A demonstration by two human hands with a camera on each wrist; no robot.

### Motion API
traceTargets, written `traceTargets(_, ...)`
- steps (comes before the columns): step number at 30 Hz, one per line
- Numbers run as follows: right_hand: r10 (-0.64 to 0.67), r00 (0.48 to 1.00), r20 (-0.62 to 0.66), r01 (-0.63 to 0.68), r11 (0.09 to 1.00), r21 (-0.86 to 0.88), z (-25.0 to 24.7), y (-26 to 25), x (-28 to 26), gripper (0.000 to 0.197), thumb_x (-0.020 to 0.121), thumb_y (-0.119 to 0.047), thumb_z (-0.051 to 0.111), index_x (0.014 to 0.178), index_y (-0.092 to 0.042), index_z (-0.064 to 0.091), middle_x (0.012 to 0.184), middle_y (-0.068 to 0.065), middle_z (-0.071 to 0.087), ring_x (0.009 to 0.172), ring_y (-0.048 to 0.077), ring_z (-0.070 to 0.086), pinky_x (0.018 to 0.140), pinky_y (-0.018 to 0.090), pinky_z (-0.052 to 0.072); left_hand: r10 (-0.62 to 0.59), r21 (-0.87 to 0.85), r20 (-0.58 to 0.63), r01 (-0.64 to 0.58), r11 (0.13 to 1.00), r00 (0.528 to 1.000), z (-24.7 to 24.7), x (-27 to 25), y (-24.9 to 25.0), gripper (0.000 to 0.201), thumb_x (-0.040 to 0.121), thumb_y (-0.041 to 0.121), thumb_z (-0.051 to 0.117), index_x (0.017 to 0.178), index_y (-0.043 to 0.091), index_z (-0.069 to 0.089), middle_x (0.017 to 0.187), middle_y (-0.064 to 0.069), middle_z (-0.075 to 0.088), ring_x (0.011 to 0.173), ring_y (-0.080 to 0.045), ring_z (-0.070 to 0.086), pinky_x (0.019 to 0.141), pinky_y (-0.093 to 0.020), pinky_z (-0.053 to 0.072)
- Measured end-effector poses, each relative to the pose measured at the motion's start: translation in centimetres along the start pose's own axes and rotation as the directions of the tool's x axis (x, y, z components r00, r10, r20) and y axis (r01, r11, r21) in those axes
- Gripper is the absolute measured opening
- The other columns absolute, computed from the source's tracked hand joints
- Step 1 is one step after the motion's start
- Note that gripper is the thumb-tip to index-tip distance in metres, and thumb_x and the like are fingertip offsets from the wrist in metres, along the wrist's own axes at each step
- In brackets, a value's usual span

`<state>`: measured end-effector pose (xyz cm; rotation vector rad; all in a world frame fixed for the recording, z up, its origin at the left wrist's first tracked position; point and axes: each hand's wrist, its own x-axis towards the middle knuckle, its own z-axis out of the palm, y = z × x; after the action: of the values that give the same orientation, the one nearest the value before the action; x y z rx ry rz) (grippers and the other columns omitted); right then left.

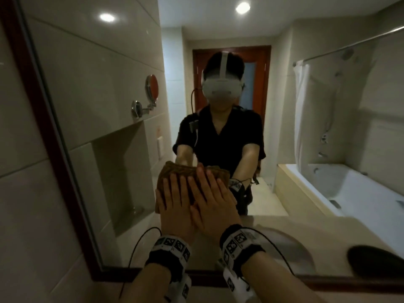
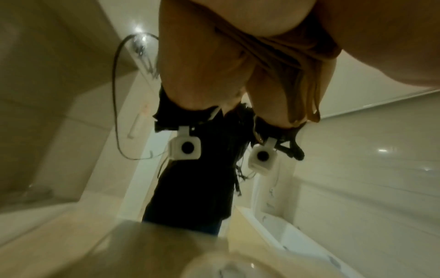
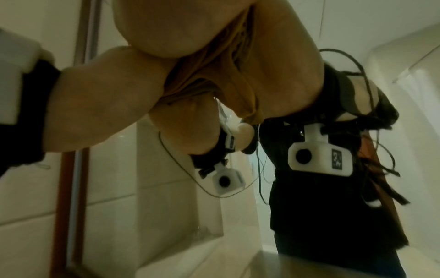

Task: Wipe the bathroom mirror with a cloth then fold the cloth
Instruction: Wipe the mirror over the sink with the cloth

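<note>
A brown folded cloth is pressed flat against the bathroom mirror near its lower middle. My left hand lies on the cloth with straight fingers. My right hand lies beside it, also flat, partly overlapping the left hand. In the left wrist view the cloth bunches between my palm and the glass. In the right wrist view the cloth shows the same way, with both wrist cameras reflected below it.
The mirror's dark wooden frame runs along the left and bottom edges. The reflection shows a person in a black shirt, a bathtub, a shower curtain and a small round wall mirror. A beige counter with a basin is reflected low.
</note>
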<state>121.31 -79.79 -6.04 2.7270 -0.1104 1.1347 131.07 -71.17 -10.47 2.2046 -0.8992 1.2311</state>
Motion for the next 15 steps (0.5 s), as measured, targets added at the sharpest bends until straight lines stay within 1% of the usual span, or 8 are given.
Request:
traceTargets(4,0.007,0.997,0.077,-0.008,1.0,0.018,3.9,-1.4,-4.4,0.068,0.092,-0.04,0.038,0.153,-0.018,0.017,0.161,0.006,0.007,0.149,0.021,-0.002,0.12,0.035,-0.005,-0.039,-0.053,0.055,0.042,0.998,0.998,3.0,-6.2,-0.6,0.086,0.087,0.035,0.034,0.155,0.006,-0.01,0.162,-0.014,-0.017,0.15,-0.032,-0.014,0.12,-0.055,-0.001)
traceTargets(6,-0.031,0.993,0.113,0.029,0.999,0.023,5.7,-1.8,-6.4,0.067,0.09,-0.04,0.043,0.15,-0.018,0.024,0.158,0.005,0.015,0.146,0.022,0.014,0.12,0.034,-0.006,-0.059,-0.066,0.106,0.067,0.996,0.993,4.0,-9.2,-0.8,0.087,0.086,0.035,0.033,0.154,0.005,-0.011,0.161,-0.015,-0.018,0.15,-0.034,-0.015,0.12,-0.055,-0.003)
traceTargets(8,-0.058,0.986,0.154,0.053,0.998,0.037,7.7,-2.3,-8.5,0.066,0.088,-0.041,0.045,0.148,-0.019,0.027,0.159,0.003,0.013,0.14,0.022,0.025,0.12,0.034,-0.004,-0.08,-0.066,0.153,0.091,0.994,0.985,5.3,-12.5,-1.2,0.083,0.09,0.035,0.029,0.154,0.003,-0.012,0.161,-0.019,-0.017,0.149,-0.036,-0.016,0.12,-0.055,-0.006)
traceTargets(9,-0.067,0.982,0.175,0.061,0.997,0.037,8.8,-2.5,-9.6,0.067,0.088,-0.042,0.045,0.149,-0.019,0.027,0.16,0.002,0.008,0.139,0.022,0.026,0.12,0.034,-0.003,-0.088,-0.07,0.166,0.101,0.992,0.982,6.0,-14.1,-1.3,0.076,0.095,0.035,0.023,0.154,0.003,-0.011,0.161,-0.023,-0.011,0.149,-0.037,-0.017,0.121,-0.054,-0.007)
traceTargets(10,-0.074,0.977,0.199,0.069,0.997,0.033,9.8,-2.7,-10.8,0.068,0.089,-0.043,0.043,0.15,-0.02,0.024,0.161,0.001,0.003,0.138,0.021,0.027,0.119,0.034,-0.002,-0.098,-0.08,0.191,0.115,0.99,0.977,6.7,-15.6,-1.4,0.068,0.1,0.036,0.014,0.154,0.002,-0.011,0.16,-0.029,0.002,0.149,-0.037,-0.017,0.121,-0.054,-0.006)
traceTargets(12,-0.09,0.97,0.225,0.086,0.996,0.027,11.5,-2.9,-12.6,0.067,0.095,-0.044,0.033,0.154,-0.019,0.012,0.161,0.001,-0.006,0.139,0.022,0.025,0.117,0.035,-0.002,-0.127,-0.083,0.219,0.148,0.985,0.967,8.0,-17.8,-1.6,0.064,0.102,0.037,0.001,0.154,0.002,-0.007,0.143,-0.03,0.029,0.149,-0.036,-0.016,0.121,-0.052,-0.004)
traceTargets(14,-0.097,0.973,0.21,0.096,0.995,0.015,12.3,-2.8,-13.4,0.063,0.099,-0.043,0.017,0.154,-0.018,0.002,0.161,0.003,-0.008,0.142,0.023,0.016,0.118,0.035,-0.003,-0.166,-0.062,0.208,0.182,0.981,0.964,8.9,-18.8,-1.7,0.061,0.103,0.036,-0.001,0.154,0.003,-0.001,0.134,-0.028,0.036,0.149,-0.036,-0.016,0.12,-0.05,-0.004)
traceTargets(15,-0.095,0.975,0.202,0.097,0.995,0.002,12.6,-2.7,-13.4,0.062,0.099,-0.043,0.014,0.154,-0.017,0.001,0.161,0.003,-0.008,0.143,0.022,0.012,0.118,0.035,-0.004,-0.178,-0.042,0.201,0.189,0.981,0.963,9.1,-19.0,-1.7,0.061,0.103,0.036,-0.001,0.155,0.003,-0.003,0.133,-0.027,0.036,0.149,-0.036,-0.016,0.119,-0.05,-0.004)
